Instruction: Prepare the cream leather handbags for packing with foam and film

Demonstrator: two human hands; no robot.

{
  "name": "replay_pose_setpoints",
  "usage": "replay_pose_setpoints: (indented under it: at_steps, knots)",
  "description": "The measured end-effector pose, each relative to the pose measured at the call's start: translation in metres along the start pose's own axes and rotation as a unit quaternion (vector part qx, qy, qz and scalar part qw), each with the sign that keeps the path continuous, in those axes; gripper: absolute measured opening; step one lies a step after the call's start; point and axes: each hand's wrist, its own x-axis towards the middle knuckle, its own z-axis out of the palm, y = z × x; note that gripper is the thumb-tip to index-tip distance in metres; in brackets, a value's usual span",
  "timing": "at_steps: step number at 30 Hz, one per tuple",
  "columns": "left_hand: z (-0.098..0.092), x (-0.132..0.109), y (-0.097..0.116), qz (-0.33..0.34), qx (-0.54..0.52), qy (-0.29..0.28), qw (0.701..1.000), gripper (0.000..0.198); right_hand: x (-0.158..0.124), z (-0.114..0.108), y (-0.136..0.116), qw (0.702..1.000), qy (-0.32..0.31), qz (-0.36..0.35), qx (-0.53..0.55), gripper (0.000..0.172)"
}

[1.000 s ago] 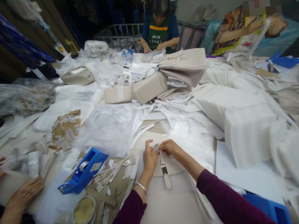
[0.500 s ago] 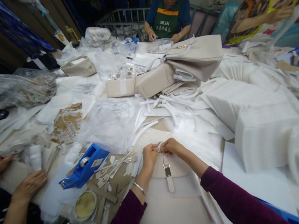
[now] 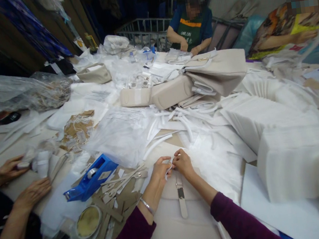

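Observation:
A beige bag [image 3: 188, 234] lies in front of me, its flap crossed by a strap [image 3: 183, 209] with a metal buckle [image 3: 180, 190]. My left hand [image 3: 160, 170] is closed at the bag's top edge on a small white strip [image 3: 168, 170], part of which shows below the fingers. Close against it, my right hand [image 3: 183, 164] pinches at the same spot, its fingertips together. What sits between the right fingertips is too small and covered to make out. The bag's handle is mostly hidden by the hands.
Left of the bag are a blue tape dispenser [image 3: 92, 176], loose beige straps [image 3: 120, 182] and a round tub [image 3: 88, 221]. Stacked white foam sheets [image 3: 292, 161] stand right. More beige bags [image 3: 170, 91] lie ahead. A co-worker's hands [image 3: 33, 193] work at left; two people are across the table.
My hands have shifted slightly and the right fingers are now more upright. The white strip shows more below my left fingers. The whole view has tilted a little upward.

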Motion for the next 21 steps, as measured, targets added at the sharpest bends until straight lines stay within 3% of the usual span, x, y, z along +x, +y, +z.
replay_pose_setpoints:
  at_steps: [4,7,10,12,14,17,21]
  knots:
    - [0.002,0.000,0.000,0.028,0.051,0.050,0.997,0.052,0.003,-0.010,0.000,0.993,-0.002,-0.048,-0.103,0.023]
    - [-0.001,0.004,-0.004,0.089,0.119,0.056,0.987,0.045,0.017,-0.026,-0.005,0.978,-0.048,-0.117,-0.164,0.034]
    - [-0.004,0.007,-0.009,0.157,0.185,0.051,0.969,0.044,0.035,-0.037,-0.016,0.960,-0.167,-0.139,-0.176,0.045]
    - [-0.007,0.009,-0.011,0.186,0.230,0.048,0.954,0.044,0.043,-0.037,-0.024,0.943,-0.266,-0.130,-0.150,0.039]
    - [-0.009,0.010,-0.012,0.201,0.258,0.047,0.944,0.045,0.047,-0.033,-0.031,0.936,-0.309,-0.125,-0.113,0.026]
    - [-0.013,0.014,-0.014,0.203,0.262,0.053,0.942,0.047,0.045,-0.028,-0.036,0.944,-0.296,-0.119,-0.081,0.009]
    - [-0.018,0.020,-0.017,0.152,0.211,0.072,0.963,0.034,0.033,-0.032,-0.035,0.954,-0.245,-0.156,-0.073,0.005]
